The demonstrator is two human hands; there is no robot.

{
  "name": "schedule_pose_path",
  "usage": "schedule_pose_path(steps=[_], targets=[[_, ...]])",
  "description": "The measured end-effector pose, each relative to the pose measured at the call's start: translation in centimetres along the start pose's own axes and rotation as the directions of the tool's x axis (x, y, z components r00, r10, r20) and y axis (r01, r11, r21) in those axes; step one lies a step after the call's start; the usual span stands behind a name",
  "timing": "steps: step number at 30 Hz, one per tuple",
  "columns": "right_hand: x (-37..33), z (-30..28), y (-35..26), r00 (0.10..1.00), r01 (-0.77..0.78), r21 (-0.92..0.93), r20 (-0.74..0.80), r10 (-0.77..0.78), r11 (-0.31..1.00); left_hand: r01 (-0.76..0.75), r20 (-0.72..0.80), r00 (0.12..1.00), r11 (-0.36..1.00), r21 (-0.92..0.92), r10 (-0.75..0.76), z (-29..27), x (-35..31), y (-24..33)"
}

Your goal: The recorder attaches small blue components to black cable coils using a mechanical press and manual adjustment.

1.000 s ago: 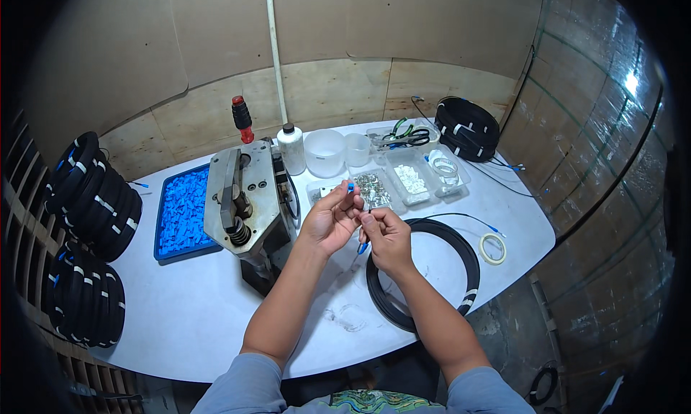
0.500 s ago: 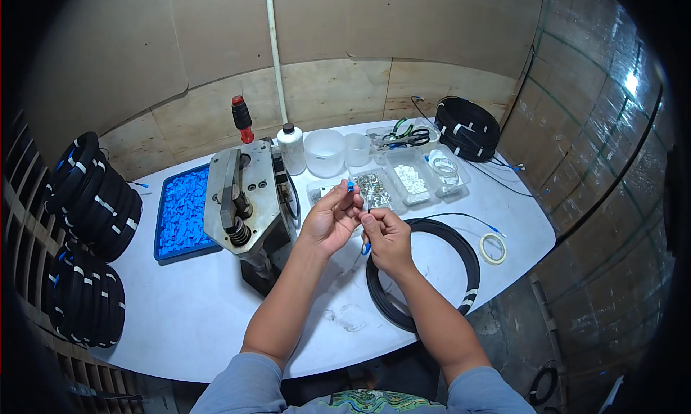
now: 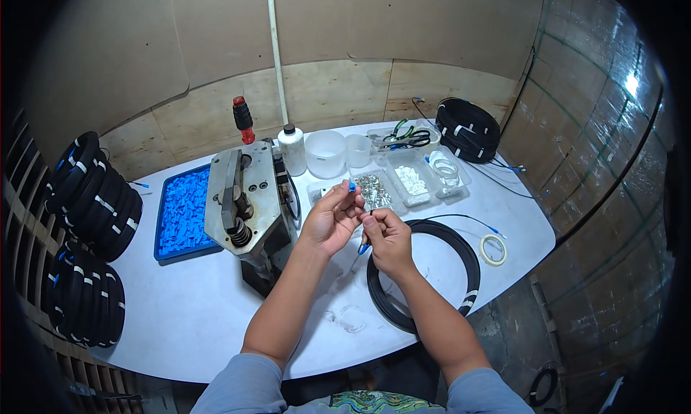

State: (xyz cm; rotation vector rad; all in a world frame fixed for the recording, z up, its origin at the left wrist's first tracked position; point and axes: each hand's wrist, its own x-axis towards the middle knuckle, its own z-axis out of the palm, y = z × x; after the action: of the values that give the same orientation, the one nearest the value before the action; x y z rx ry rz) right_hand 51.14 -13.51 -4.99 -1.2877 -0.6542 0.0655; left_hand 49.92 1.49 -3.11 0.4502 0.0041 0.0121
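Above the middle of the white table my left hand [image 3: 332, 219], palm turned up, pinches a small blue plastic connector piece [image 3: 352, 186] between thumb and fingertip. Beside it on the right, my right hand [image 3: 389, 243] is closed on a thin black cable [image 3: 371, 213], whose pale tip points up toward the left fingers. A second blue connector piece [image 3: 363, 248] with a thin tail hangs under the right hand. Just right of my hands lies a coil of black cable [image 3: 471, 266], bound with white tape. My fingers hide part of the cable.
A metal press [image 3: 241, 198] stands left of my hands, beside a blue tray [image 3: 160, 230] of small blue pieces. Behind are a white bottle [image 3: 291, 149], tubs, clear boxes of small parts and pliers [image 3: 409, 137]. A tape roll [image 3: 493, 249] and more cable coils [image 3: 468, 129] lie around.
The blue connector piece under my right hand has swung slightly left. Both hands stay in nearly the same place and keep their hold.
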Motion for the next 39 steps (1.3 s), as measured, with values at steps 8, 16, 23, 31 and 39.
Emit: schedule_pose_path(steps=[8, 16, 23, 31, 39], targets=[[0.04, 0.11, 0.00, 1.000, -0.016, 0.011, 0.006, 0.016, 1.000, -0.023, -0.018, 1.000, 1.000, 0.002, 0.023, 0.01, -0.03, -0.01], [0.00, 0.17, -0.25, 1.000, -0.026, -0.001, -0.002, 0.026, 1.000, -0.051, -0.065, 0.997, 0.998, -0.025, 0.049, 0.96, -0.28, -0.10], [0.02, 0.15, -0.05, 1.000, -0.029, -0.007, -0.003, 0.029, 1.000, -0.043, -0.046, 0.998, 0.998, -0.043, 0.041, 0.33, -0.05, -0.02], [0.02, 0.06, -0.02, 1.000, -0.031, -0.009, -0.001, 0.031, 0.999, -0.037, -0.048, 0.998, 0.999, -0.037, 0.035, 0.50, -0.12, -0.08], [-0.01, 0.10, -0.04, 0.999, -0.038, -0.014, -0.006, 0.038, 0.999, -0.047, -0.040, 0.998, 0.998, -0.040, 0.045, 0.55, -0.13, -0.09]])
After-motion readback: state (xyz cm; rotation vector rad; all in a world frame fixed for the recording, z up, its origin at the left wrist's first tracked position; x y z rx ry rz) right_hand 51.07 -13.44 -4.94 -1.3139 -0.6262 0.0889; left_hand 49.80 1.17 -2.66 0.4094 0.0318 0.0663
